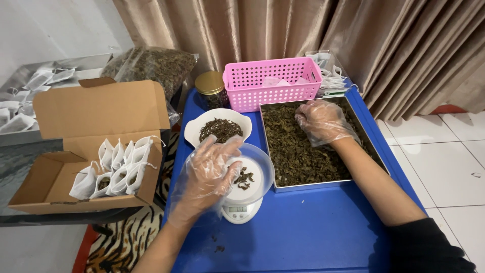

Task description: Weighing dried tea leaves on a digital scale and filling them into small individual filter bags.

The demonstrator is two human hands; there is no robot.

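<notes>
A home packing corner is serving as a small tea workshop. Curtains [353,35], floor tiles [454,162] and a blue table [313,227] are framing it.

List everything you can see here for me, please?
table: one, blue, centre
metal tray of dried leaves: one, right
scale: one, white, front, a few leaves on top
bowl of leaves: one, white, behind scale
basket: one, pink, back
jar: one, gold lid, beside basket
cardboard box of white pouches: one, left
left hand: clear glove, over scale
right hand: clear glove, in tray
</notes>
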